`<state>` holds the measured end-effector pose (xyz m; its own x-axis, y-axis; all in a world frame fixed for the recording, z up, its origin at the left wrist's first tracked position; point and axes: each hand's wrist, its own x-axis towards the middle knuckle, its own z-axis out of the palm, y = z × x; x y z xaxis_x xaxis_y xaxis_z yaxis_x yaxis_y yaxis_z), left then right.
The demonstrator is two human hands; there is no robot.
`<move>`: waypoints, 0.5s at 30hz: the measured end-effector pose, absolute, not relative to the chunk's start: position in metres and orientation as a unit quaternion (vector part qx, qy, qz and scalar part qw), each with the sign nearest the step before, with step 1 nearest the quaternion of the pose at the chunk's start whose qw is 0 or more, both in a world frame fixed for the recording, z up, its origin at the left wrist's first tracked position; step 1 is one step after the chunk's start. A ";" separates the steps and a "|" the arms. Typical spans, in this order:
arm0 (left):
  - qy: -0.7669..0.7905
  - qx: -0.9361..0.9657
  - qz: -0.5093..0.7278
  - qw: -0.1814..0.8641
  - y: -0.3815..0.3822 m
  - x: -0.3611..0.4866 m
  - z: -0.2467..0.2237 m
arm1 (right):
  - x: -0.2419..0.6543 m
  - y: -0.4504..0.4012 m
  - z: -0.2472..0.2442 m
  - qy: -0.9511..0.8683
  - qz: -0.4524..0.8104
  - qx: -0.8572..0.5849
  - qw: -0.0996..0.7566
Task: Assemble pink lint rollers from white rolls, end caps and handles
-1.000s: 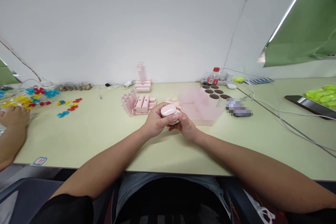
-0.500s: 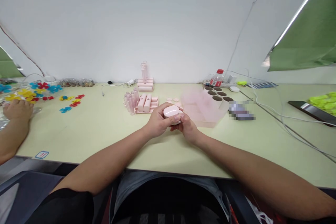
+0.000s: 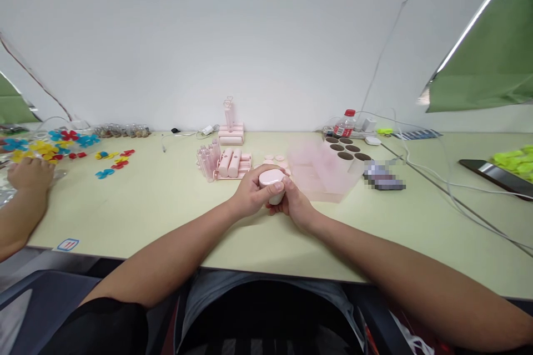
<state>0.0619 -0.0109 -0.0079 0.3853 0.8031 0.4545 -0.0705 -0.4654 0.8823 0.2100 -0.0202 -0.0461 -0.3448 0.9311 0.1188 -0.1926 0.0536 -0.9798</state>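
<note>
A glossy pale pink, rounded oval plastic piece (image 3: 271, 177) is held above the table in front of me, its smooth top facing up. My left hand (image 3: 249, 193) wraps round its left side, thumb along the front. My right hand (image 3: 298, 206) closes on its right side with thumb and fingers; the fingers underneath are partly hidden. Just behind my hands lie several small pink discs (image 3: 280, 158). To their left, two pink cylinders (image 3: 229, 162) rest in a pink plastic frame, beside several clear pinkish tubes (image 3: 207, 161) standing upright.
A pink translucent plastic sheet (image 3: 328, 175) lies right of my hands, near several brown-topped cylinders (image 3: 345, 156). A red-capped bottle (image 3: 345, 125), cables and a dark phone (image 3: 491, 177) are further right. At far left, another person's hand (image 3: 31, 175) touches colourful plastic flower pieces (image 3: 44, 148).
The pink piece has tilted slightly in my hands, showing more of its front side. My right fingers have shifted a little; both arms stay nearly in place.
</note>
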 end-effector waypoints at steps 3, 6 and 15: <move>0.267 0.711 0.487 0.432 -0.010 0.061 -0.008 | 0.209 -0.021 -0.047 -0.553 0.595 -0.339 0.474; 0.265 0.711 0.487 0.433 -0.008 0.061 -0.010 | 0.209 -0.020 -0.049 -0.553 0.592 -0.342 0.476; 0.261 0.699 0.484 0.458 -0.008 0.062 -0.012 | 0.210 -0.021 -0.047 -0.581 0.589 -0.325 0.459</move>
